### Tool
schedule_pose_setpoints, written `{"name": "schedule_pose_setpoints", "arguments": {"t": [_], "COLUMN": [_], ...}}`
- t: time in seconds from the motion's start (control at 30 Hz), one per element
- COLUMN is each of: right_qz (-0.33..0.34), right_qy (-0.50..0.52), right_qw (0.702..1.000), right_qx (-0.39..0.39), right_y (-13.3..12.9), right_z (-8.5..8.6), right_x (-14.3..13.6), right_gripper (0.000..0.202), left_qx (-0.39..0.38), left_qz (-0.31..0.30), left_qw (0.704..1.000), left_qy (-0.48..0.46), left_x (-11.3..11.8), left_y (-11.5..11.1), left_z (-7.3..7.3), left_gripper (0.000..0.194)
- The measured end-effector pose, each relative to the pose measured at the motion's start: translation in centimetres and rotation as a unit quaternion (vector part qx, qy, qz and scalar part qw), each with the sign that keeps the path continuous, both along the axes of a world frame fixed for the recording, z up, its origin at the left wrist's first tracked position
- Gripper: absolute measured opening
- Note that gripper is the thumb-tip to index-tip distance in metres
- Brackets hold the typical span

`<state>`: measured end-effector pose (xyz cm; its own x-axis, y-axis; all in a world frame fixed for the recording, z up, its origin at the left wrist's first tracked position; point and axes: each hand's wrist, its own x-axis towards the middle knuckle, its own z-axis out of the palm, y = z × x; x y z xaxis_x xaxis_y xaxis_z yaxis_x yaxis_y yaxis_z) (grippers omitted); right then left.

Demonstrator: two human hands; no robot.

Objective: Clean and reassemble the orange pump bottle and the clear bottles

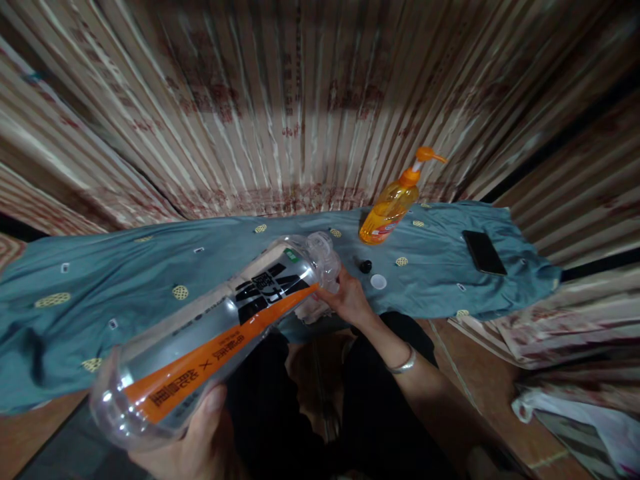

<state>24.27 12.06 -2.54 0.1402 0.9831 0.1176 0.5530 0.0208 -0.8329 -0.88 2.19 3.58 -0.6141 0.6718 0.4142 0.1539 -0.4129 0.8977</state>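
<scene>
Currently holding a clear bottle [200, 353] aslant over the counter [435, 280], by its lower end in the grip of the left hand [200, 433], and clasping clear plastic [324, 257] at its neck with the right hand [350, 299], near a black cap [366, 267].

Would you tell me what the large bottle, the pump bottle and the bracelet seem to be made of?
Large bottle: probably clear, glossy plastic, judging by bright highlights and see-through base. Pump bottle: likely clear, smooth plastic, since orange liquid shows through; its pump head looks like opaque plastic, evenly orange. Bracelet: perhaps polished silver-coloured metal, given its pale sheen.
</scene>
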Motion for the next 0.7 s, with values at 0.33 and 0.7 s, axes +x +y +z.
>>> {"name": "schedule_pose_setpoints", "arguments": {"t": [0.33,0.7], "right_qz": [-0.002,0.001], "right_qy": [0.001,-0.003], "right_qw": [1.000,1.000], "right_qx": [-0.014,-0.012], "right_y": [0.0,-0.1], "right_z": [0.3,0.2], "right_x": [-0.1,0.1], "right_gripper": [0.060,0.058], "left_qx": [-0.020,-0.012], "left_qz": [-0.001,0.005], "left_qw": [1.000,1.000], "left_qy": [-0.002,0.010], "left_x": [0.3,0.5], "left_y": [-0.3,0.5], "left_z": [0.7,1.4], "left_gripper": [0.081,0.078]}}
